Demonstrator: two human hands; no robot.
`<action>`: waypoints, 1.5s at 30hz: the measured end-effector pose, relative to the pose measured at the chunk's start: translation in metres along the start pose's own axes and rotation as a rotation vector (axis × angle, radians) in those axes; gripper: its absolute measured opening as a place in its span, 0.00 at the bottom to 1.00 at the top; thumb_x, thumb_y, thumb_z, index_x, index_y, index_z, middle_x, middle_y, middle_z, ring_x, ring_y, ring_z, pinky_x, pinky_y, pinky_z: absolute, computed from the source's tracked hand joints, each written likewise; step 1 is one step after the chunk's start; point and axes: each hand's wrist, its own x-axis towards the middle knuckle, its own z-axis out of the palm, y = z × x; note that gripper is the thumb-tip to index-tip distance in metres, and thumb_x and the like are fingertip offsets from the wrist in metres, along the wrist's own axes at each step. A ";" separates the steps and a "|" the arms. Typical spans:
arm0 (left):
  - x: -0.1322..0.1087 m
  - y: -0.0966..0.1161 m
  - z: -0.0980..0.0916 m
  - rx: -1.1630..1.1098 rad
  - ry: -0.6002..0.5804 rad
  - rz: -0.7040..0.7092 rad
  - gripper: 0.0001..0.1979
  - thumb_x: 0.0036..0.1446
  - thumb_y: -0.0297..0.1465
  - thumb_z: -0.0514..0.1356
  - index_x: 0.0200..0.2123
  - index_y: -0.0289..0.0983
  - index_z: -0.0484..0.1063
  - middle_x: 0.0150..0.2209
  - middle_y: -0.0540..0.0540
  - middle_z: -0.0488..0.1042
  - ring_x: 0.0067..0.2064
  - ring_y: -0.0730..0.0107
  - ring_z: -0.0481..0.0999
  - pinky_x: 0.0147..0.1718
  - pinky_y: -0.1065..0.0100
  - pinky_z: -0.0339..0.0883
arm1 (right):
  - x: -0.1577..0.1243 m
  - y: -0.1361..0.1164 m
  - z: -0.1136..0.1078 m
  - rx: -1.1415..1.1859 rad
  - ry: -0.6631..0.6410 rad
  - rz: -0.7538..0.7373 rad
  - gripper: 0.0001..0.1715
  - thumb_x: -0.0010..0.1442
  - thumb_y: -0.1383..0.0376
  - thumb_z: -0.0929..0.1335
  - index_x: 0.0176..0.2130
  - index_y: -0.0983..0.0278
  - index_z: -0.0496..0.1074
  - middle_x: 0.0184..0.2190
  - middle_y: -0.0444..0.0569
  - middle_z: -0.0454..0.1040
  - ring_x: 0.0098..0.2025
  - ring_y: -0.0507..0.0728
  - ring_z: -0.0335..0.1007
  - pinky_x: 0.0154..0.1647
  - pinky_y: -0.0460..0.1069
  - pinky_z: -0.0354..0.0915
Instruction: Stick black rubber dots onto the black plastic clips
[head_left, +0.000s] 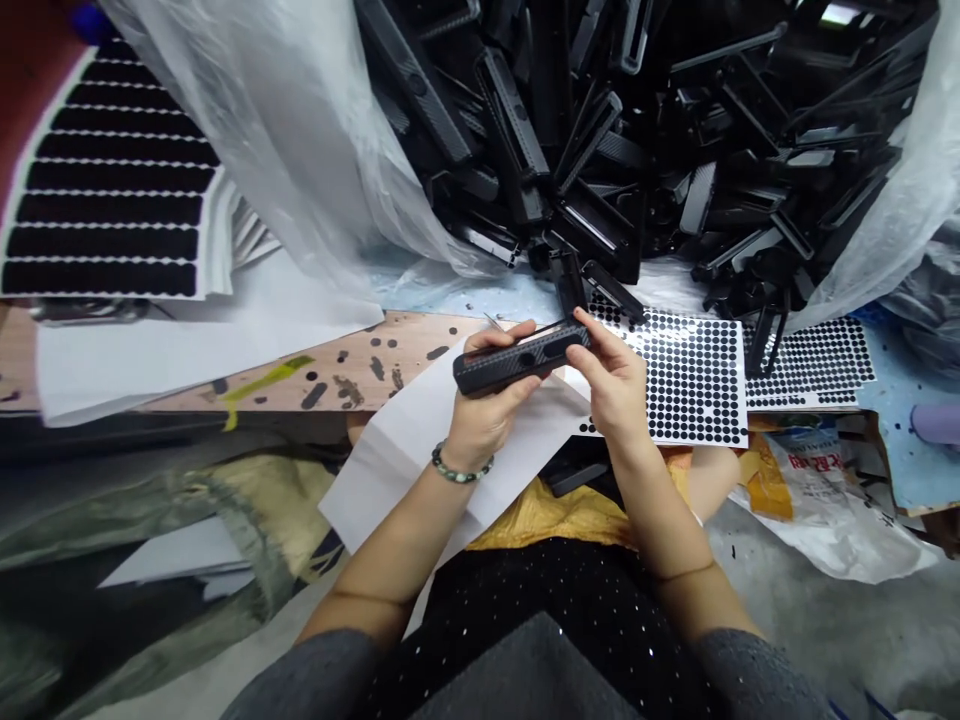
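Note:
My left hand [487, 410] cradles a long black moulded plastic part [510, 365] with a carbon-weave texture. My right hand [611, 385] pinches the far end of that same part between thumb and fingers. A beaded bracelet [461, 465] circles my left wrist. Just beyond my right hand lies a white-backed sheet of small round black stickers [690, 385]. A folded white paper [420, 480] lies beneath my hands. A thin metal tip [493, 321] pokes out past the part, but I cannot tell what it belongs to.
A large heap of similar black plastic parts [622, 130] sits in a clear plastic bag [292, 130]. A sheet of black sticker strips [112, 190] lies at the upper left. A stained wooden board [352, 365] runs behind the paper, and a printed bag [817, 480] lies at the right.

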 end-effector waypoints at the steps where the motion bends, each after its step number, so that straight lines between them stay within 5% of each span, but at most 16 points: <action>1: 0.002 0.000 -0.002 0.060 -0.048 -0.004 0.22 0.48 0.33 0.72 0.45 0.44 0.68 0.55 0.47 0.74 0.56 0.62 0.75 0.55 0.60 0.72 | 0.000 0.001 -0.006 0.008 0.037 0.003 0.23 0.54 0.51 0.72 0.49 0.55 0.77 0.47 0.46 0.80 0.49 0.57 0.76 0.56 0.57 0.71; 6: 0.023 0.001 -0.003 0.314 -0.095 -0.041 0.15 0.56 0.31 0.65 0.47 0.40 0.71 0.51 0.43 0.75 0.51 0.63 0.78 0.46 0.65 0.75 | -0.013 0.001 -0.043 -0.037 0.182 -0.051 0.17 0.52 0.52 0.73 0.42 0.53 0.81 0.41 0.45 0.82 0.46 0.58 0.77 0.53 0.58 0.72; 8: 0.035 -0.001 0.005 0.431 -0.081 0.001 0.10 0.58 0.31 0.61 0.45 0.39 0.72 0.46 0.44 0.76 0.47 0.64 0.78 0.43 0.65 0.74 | -0.022 -0.002 -0.055 -0.113 0.091 -0.023 0.14 0.55 0.52 0.72 0.39 0.54 0.82 0.39 0.46 0.83 0.43 0.58 0.78 0.50 0.57 0.72; 12: 0.068 -0.023 0.025 0.703 -0.109 0.012 0.07 0.55 0.35 0.63 0.34 0.38 0.72 0.37 0.44 0.74 0.42 0.59 0.76 0.45 0.59 0.72 | -0.029 -0.004 -0.069 -0.356 -0.328 0.055 0.15 0.61 0.53 0.67 0.39 0.56 0.81 0.37 0.48 0.83 0.41 0.57 0.78 0.48 0.56 0.72; 15: 0.092 -0.047 0.029 0.839 -0.046 -0.046 0.15 0.50 0.39 0.68 0.26 0.40 0.64 0.33 0.43 0.70 0.46 0.48 0.74 0.52 0.50 0.66 | -0.015 0.004 -0.071 -0.583 -0.209 -0.005 0.15 0.63 0.59 0.64 0.39 0.60 0.79 0.38 0.51 0.80 0.41 0.58 0.76 0.49 0.57 0.70; 18: 0.103 -0.056 0.024 0.804 -0.006 -0.036 0.16 0.51 0.37 0.67 0.25 0.40 0.62 0.34 0.44 0.69 0.51 0.45 0.72 0.57 0.49 0.62 | 0.009 0.018 -0.065 -0.815 0.023 0.009 0.09 0.61 0.65 0.65 0.35 0.64 0.75 0.37 0.53 0.75 0.41 0.60 0.72 0.48 0.57 0.68; 21: 0.098 -0.044 0.018 0.638 0.037 0.034 0.10 0.53 0.36 0.66 0.30 0.39 0.67 0.38 0.45 0.69 0.53 0.53 0.71 0.59 0.53 0.62 | 0.029 0.027 -0.056 -0.961 0.015 0.076 0.04 0.60 0.68 0.65 0.35 0.64 0.71 0.39 0.55 0.72 0.41 0.60 0.69 0.46 0.57 0.67; 24: 0.081 -0.021 0.017 0.341 0.063 -0.079 0.12 0.56 0.38 0.63 0.41 0.40 0.69 0.45 0.46 0.71 0.51 0.60 0.75 0.52 0.59 0.70 | 0.037 0.029 -0.050 -1.006 -0.027 0.098 0.04 0.58 0.71 0.64 0.33 0.62 0.67 0.39 0.54 0.70 0.41 0.60 0.67 0.45 0.56 0.65; 29: 0.046 -0.002 0.021 -0.041 0.046 -0.377 0.14 0.54 0.39 0.62 0.42 0.41 0.68 0.46 0.46 0.75 0.47 0.62 0.80 0.36 0.68 0.76 | 0.033 0.021 -0.045 -0.701 0.022 0.087 0.09 0.56 0.72 0.64 0.28 0.60 0.60 0.31 0.45 0.67 0.35 0.55 0.65 0.43 0.54 0.65; 35: 0.023 -0.008 0.020 -0.207 0.073 -0.341 0.18 0.51 0.42 0.68 0.42 0.42 0.70 0.43 0.49 0.79 0.52 0.62 0.78 0.46 0.62 0.76 | 0.016 0.003 -0.020 0.093 -0.072 0.115 0.13 0.52 0.56 0.72 0.31 0.59 0.67 0.31 0.42 0.71 0.33 0.51 0.69 0.40 0.50 0.71; 40: 0.018 -0.010 0.021 -0.218 0.073 -0.274 0.21 0.46 0.46 0.71 0.39 0.41 0.73 0.39 0.49 0.79 0.50 0.63 0.78 0.51 0.62 0.73 | 0.012 -0.005 -0.001 0.048 -0.063 -0.005 0.16 0.50 0.53 0.75 0.29 0.61 0.72 0.42 0.48 0.69 0.42 0.55 0.70 0.39 0.51 0.72; 45: 0.016 -0.013 0.017 -0.163 0.067 -0.214 0.20 0.49 0.46 0.70 0.40 0.41 0.73 0.37 0.50 0.78 0.46 0.67 0.77 0.48 0.65 0.72 | 0.013 -0.003 0.002 -0.122 -0.095 -0.062 0.13 0.55 0.55 0.72 0.28 0.60 0.73 0.37 0.47 0.70 0.43 0.56 0.68 0.44 0.54 0.70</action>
